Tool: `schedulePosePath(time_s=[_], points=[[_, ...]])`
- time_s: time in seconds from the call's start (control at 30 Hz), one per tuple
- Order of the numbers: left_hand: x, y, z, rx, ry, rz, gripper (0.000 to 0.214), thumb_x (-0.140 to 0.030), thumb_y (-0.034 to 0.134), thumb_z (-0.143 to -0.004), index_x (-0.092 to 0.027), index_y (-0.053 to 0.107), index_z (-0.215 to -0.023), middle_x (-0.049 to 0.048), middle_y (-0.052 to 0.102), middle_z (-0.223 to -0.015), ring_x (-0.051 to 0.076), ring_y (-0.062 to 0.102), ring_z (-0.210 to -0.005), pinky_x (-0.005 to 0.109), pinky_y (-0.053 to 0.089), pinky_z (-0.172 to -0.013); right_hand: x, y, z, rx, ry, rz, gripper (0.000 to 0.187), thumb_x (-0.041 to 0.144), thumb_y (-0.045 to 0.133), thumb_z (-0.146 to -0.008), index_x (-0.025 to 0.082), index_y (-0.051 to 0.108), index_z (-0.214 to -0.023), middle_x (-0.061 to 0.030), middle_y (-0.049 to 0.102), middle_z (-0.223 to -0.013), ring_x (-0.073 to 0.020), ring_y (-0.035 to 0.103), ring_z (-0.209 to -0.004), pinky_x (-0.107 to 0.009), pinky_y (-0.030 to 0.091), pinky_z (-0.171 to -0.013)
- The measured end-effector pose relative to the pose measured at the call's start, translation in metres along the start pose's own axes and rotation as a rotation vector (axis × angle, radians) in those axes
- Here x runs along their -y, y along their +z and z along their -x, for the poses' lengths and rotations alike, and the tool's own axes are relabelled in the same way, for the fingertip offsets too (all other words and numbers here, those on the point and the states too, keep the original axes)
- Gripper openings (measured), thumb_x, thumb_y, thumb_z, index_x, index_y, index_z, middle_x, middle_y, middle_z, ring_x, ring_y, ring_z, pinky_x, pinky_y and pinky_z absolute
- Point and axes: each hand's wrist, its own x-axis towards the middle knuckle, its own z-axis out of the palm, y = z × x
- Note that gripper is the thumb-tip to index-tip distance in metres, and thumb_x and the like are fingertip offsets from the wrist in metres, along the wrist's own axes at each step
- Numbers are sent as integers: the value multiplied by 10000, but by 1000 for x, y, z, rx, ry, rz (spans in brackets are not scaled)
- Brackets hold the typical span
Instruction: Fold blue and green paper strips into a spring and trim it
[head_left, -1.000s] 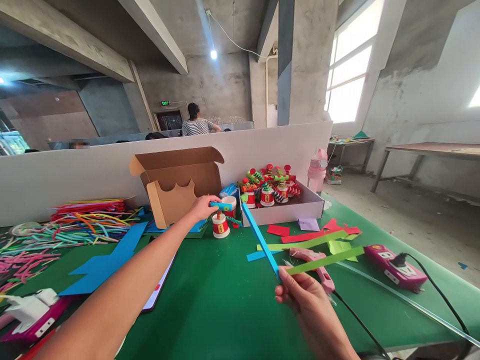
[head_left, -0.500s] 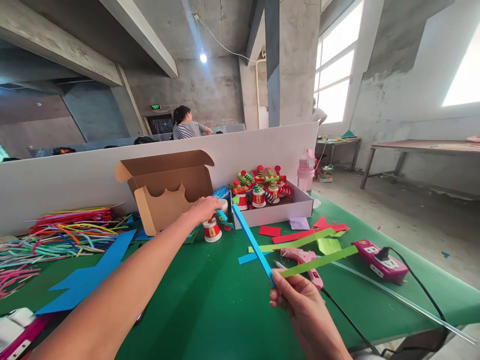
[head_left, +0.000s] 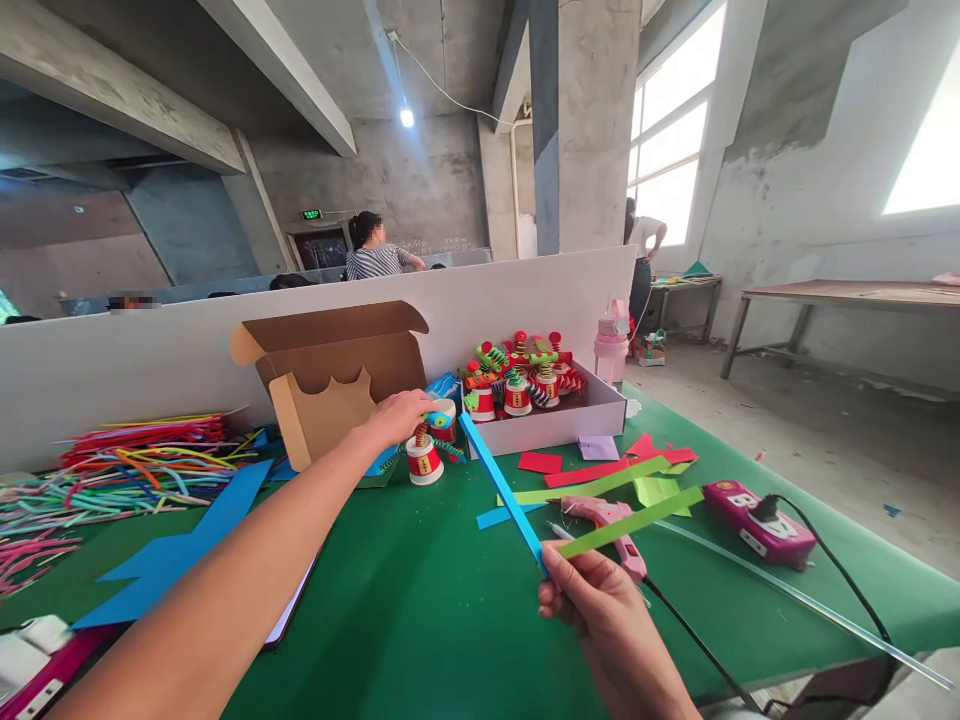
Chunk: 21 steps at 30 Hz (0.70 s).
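In my right hand (head_left: 592, 595), a blue paper strip (head_left: 499, 485) and a green paper strip (head_left: 634, 522) are pinched together at one end, spreading into a V. My left hand (head_left: 397, 420) reaches to the far side of the table, its fingers closed at the blue top piece of a paper-cup figure (head_left: 425, 460). That figure has a red and white cup base and curly green pipe-cleaner arms. My fingertips are partly hidden behind the hand. Another cup (head_left: 445, 410) stands just behind the figure.
A white box (head_left: 551, 425) holds several cup figures beside an open cardboard box (head_left: 337, 350). Pipe cleaners (head_left: 127, 480) and blue paper (head_left: 180, 555) lie left. Paper scraps (head_left: 600, 448), a pink glue gun (head_left: 611, 515), a clear rod (head_left: 795, 580) and a power strip (head_left: 757, 525) lie right.
My left hand has shifted slightly left, and the figure's blue top has turned from slanting to nearly level. My right hand stays almost still. A person by the window now stands more upright.
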Motion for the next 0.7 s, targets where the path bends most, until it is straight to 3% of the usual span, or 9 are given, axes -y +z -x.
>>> schedulePosePath(time_s=[0.13, 0.53, 0.7], points=[[9, -6, 5, 41, 63, -132, 422, -169, 527, -751, -311, 701, -1109, 74, 647, -1133, 284, 570, -1061, 355, 438, -906, -3, 0, -2, -5, -5, 22, 460, 500, 860, -533, 125, 740, -771, -16, 623, -526, -103, 548, -486, -219, 435, -523], [12, -17, 12, -17, 41, -81, 506, -142, 573, -701, -295, 650, -1177, 79, 633, -1206, 304, 547, -1146, 383, 404, -982, -1, 5, -2, -8, 26, 18, 498, 514, 884, -445, 124, 733, -716, -7, 595, -499, -95, 519, -475, -214, 432, -513], [28, -17, 9, -122, -271, 45, 502, -121, 569, -648, -233, 647, -1131, 94, 658, -1201, 296, 575, -1136, 338, 441, -924, -1, 5, 1, -7, 23, 19, 447, 500, 875, -487, 130, 721, -685, -7, 596, -510, -96, 522, -495, -215, 441, -523]])
